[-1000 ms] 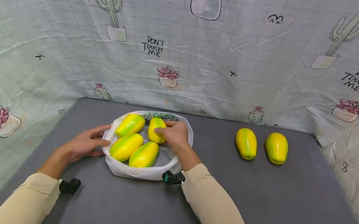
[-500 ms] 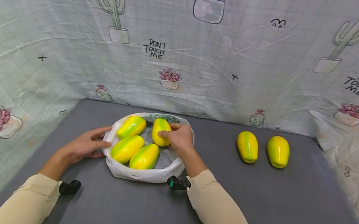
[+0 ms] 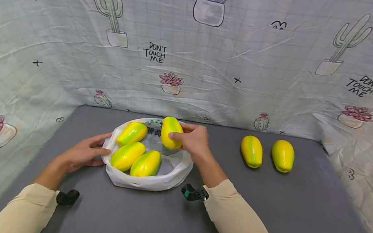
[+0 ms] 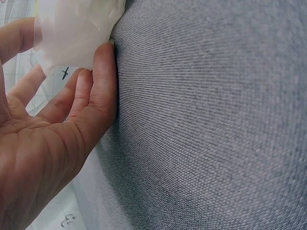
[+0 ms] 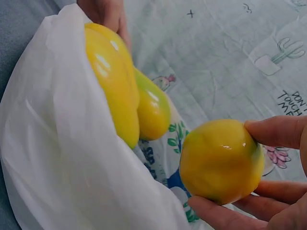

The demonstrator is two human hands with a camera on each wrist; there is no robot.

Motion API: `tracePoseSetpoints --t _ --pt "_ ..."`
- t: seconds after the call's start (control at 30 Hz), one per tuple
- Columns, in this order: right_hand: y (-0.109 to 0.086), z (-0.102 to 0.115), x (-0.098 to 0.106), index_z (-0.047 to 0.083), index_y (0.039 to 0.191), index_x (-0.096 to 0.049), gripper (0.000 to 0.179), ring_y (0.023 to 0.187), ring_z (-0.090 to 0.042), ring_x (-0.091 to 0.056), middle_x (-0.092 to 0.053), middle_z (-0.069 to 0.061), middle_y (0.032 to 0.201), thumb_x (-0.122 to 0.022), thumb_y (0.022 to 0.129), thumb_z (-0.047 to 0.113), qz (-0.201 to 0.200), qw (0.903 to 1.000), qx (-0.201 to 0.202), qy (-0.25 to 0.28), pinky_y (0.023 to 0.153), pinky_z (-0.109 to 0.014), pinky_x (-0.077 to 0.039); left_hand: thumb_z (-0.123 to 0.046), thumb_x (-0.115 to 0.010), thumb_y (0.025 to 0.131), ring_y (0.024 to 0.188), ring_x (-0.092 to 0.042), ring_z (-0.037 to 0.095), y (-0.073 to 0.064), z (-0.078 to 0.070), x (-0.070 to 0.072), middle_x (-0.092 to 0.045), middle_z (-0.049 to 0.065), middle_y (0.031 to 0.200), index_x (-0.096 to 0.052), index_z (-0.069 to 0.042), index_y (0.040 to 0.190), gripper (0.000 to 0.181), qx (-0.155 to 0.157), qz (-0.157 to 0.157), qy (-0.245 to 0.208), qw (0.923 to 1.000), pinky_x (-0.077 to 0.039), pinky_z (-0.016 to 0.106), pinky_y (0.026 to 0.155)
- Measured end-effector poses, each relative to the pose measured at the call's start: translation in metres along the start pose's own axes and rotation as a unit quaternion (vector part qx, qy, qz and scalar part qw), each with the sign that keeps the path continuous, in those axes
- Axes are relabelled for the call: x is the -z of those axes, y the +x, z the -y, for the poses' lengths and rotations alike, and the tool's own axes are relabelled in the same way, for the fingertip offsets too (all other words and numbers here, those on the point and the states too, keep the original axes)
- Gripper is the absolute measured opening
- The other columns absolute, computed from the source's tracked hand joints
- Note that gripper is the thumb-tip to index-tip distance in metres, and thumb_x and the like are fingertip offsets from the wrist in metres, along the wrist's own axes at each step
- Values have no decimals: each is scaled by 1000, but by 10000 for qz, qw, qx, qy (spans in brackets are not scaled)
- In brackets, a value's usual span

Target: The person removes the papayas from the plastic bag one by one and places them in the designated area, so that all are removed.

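Pinching a yellow-green fruit (image 3: 170, 125) in the right hand (image 3: 198, 140), over the far right part of the mouth of a white bag (image 3: 146, 184).
The right thumb and fingers are clamped on opposite sides of the fruit; whether it touches the bag, I cannot tell. The left hand (image 3: 82, 154) lies with relaxed, spread fingers against the bag's left side, its thumb at the rim, well apart from the right hand. Three similar fruits lie inside the bag toward the left: the far one (image 3: 131, 134), the left one (image 3: 127, 156) and the near one (image 3: 146, 164). Well to the right, two more fruits (image 3: 251, 151) stand side by side, apart, on the far part of the grey table (image 3: 140, 223), before a cactus-printed cloth (image 3: 218, 56).
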State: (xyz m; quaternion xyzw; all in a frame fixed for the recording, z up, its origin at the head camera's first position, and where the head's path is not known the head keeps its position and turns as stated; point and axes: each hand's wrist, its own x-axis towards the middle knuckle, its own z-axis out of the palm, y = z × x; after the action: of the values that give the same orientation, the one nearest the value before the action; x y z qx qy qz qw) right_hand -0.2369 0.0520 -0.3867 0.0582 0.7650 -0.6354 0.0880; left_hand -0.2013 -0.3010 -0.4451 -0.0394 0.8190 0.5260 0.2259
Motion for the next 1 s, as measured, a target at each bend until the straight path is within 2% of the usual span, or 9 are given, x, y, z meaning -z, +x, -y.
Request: tracePoseSetpoints --t 0.37,0.6,1.0 --pt "-12 6 33 6 138 -67 57 115 -34 -72 -70 -16 134 -87 85 14 91 9994 176 271 86 -42 -66 -32 -66 103 139 -48 38 -2 -1 2 -20 27 169 -10 -20 170 87 29 7 21 10000 -60 44 102" --pt "-17 6 52 4 139 -66 58 115 -34 -71 -69 -17 136 -86 86 15 6 9992 345 212 85 -39 -66 -31 -65 104 141 -46 39 -1 -1 2 -20 27 169 -10 -21 170 86 40 7 3 10000 -59 45 103" --pt "-15 2 77 4 141 -64 58 118 -35 -69 -66 -18 140 -84 88 17 -127 9994 293 122 90 -42 -65 -33 -66 103 140 -48 36 -1 -2 2 -19 26 170 -10 -22 170 88 21 37 24 10000 -60 42 102"
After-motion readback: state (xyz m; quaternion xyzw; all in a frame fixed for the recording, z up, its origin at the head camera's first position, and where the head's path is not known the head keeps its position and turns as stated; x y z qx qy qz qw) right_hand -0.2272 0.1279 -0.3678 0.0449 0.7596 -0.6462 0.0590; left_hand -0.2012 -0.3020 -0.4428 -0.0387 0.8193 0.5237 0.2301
